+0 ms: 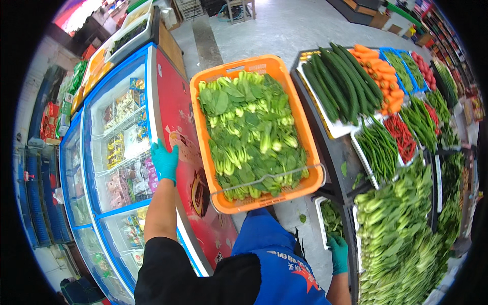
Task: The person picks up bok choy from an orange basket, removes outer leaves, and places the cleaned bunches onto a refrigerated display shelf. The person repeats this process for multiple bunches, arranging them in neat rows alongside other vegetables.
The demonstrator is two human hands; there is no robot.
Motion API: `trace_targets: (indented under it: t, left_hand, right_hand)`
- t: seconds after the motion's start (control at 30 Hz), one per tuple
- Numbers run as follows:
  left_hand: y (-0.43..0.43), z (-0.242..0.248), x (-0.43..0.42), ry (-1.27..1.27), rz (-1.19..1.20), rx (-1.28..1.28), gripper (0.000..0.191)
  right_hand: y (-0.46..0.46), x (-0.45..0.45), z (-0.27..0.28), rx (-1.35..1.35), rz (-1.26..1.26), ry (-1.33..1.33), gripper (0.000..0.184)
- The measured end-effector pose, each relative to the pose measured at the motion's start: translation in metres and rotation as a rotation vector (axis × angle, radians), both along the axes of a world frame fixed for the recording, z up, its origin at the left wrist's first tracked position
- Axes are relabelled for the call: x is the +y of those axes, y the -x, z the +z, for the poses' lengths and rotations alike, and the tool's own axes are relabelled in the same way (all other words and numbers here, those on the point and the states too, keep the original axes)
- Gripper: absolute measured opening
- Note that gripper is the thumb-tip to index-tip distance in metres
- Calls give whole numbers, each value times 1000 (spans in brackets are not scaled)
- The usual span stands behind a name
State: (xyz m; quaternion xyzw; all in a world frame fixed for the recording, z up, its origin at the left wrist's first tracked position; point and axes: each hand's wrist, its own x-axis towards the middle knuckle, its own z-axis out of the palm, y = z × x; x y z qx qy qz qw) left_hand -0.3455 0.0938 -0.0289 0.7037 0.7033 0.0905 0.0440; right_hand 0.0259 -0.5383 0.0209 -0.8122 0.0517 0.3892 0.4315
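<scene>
An orange plastic crate [314, 167] full of leafy green bok choy [249, 126] stands before me, a metal bail handle lying across its near end. My left hand [166, 160], in a teal glove, rests spread on the rim of a glass-topped chest freezer [150, 99]. To the right, my gloved right hand [337, 249] is at the near end of a white tray [321, 221] of greens, low beside the dark display stand. Its fingertips are partly hidden against the leaves, so its grip is unclear.
On the right stand [335, 152] lie cucumbers [339, 84], carrots [381, 76], green peppers [377, 148], red chillies [400, 137] and a large heap of leafy greens [396, 228]. White containers [143, 34] top a counter beyond the freezer. A stool [240, 7] stands far ahead.
</scene>
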Motion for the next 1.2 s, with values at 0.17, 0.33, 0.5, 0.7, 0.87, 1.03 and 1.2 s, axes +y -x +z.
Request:
trace_targets:
  t: [0.17,0.33,0.5,0.7,0.87,1.03,1.2]
  left_hand:
    - [34,-4,70,129,100,149,114]
    - [32,-9,79,30,48,144,107]
    - [27,-1,83,6,56,134,104]
    - [29,2,89,48,66,127,99]
    - [29,5,91,65,81,81,99]
    - [27,10,92,62,80,59,98]
    - [27,7,89,38,66,67,96]
  right_hand:
    - [-51,251,12,-129,407,-98,38]
    - [-63,530,0,-236,850,-214,57]
    - [-37,762,-69,-712,1077,-44,65]
    - [-14,882,-147,-804,1178,183,64]
    - [-13,895,-165,-757,1284,131,57]
    - [-34,901,-137,-713,1460,295,48]
    - [-53,881,-105,-411,1568,405,43]
